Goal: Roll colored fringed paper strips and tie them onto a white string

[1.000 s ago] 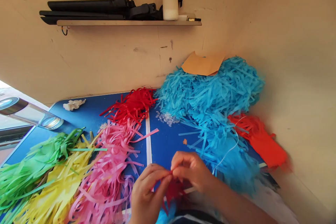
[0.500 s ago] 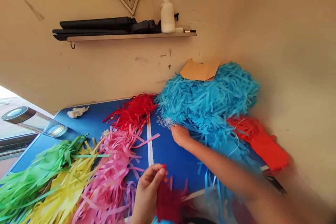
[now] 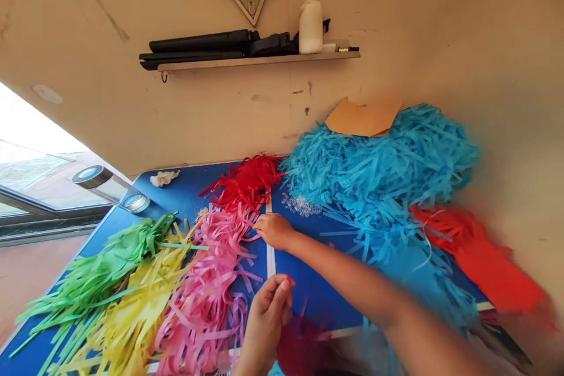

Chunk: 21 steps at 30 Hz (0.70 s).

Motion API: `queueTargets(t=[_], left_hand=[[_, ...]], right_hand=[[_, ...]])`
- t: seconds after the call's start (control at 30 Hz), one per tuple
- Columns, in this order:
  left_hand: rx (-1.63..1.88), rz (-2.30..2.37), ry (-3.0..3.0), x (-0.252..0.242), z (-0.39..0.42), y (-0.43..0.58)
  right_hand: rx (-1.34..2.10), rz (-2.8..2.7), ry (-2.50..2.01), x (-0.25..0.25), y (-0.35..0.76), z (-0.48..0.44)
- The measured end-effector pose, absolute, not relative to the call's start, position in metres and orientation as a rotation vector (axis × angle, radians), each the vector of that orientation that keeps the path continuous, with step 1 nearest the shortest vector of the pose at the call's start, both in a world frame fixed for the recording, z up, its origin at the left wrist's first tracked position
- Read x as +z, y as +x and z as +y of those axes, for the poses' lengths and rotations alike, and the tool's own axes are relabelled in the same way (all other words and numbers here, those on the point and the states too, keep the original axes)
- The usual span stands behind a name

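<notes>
My left hand (image 3: 268, 317) is closed in a pinch at the front of the table. A dark red fringed tissue-paper tassel (image 3: 299, 343) hangs from its fingers, blurred. My right hand (image 3: 275, 232) reaches across to the edge of the pink paper fringe (image 3: 215, 247), its fingertips pressed together. Whether anything small sits in them I cannot make out. Just beyond lies a bright red paper fringe (image 3: 247, 182). To the right of that hand is a small heap of clear bits (image 3: 302, 204).
A large blue paper-fringe pile (image 3: 374, 164) with an orange paper piece (image 3: 363, 116) on top fills the back right. Red-orange fringe (image 3: 489, 264) lies right; yellow (image 3: 141, 305) and green fringe (image 3: 110, 264) left. A glass bottle (image 3: 112, 188) stands at the left edge. Overhead is a wall shelf (image 3: 264, 60).
My right hand has moved left, from the clear bits to the edge of the pink fringe. My left hand keeps its pinch on the dark red tassel. The view has turned left.
</notes>
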<state>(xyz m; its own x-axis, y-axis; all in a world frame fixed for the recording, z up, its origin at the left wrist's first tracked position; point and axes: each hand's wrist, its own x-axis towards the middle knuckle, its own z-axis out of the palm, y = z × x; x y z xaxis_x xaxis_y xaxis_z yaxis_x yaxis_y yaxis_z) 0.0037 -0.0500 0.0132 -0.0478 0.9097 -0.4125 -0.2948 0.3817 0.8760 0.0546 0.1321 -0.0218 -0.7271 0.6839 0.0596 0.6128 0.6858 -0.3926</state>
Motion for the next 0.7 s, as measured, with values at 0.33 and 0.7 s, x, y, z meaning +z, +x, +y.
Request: queueTargets(t=[0.33, 0.7], left_hand=[[1.17, 1.378, 0.543, 0.01, -0.054, -0.017], [1.286, 1.47, 0.972, 0.015, -0.039, -0.028]], right_hand=[[0.523, -2.723, -1.039, -0.021, 0.016, 0.131], [1.208, -2.0, -1.016, 0.03, 0.146, 0.045]])
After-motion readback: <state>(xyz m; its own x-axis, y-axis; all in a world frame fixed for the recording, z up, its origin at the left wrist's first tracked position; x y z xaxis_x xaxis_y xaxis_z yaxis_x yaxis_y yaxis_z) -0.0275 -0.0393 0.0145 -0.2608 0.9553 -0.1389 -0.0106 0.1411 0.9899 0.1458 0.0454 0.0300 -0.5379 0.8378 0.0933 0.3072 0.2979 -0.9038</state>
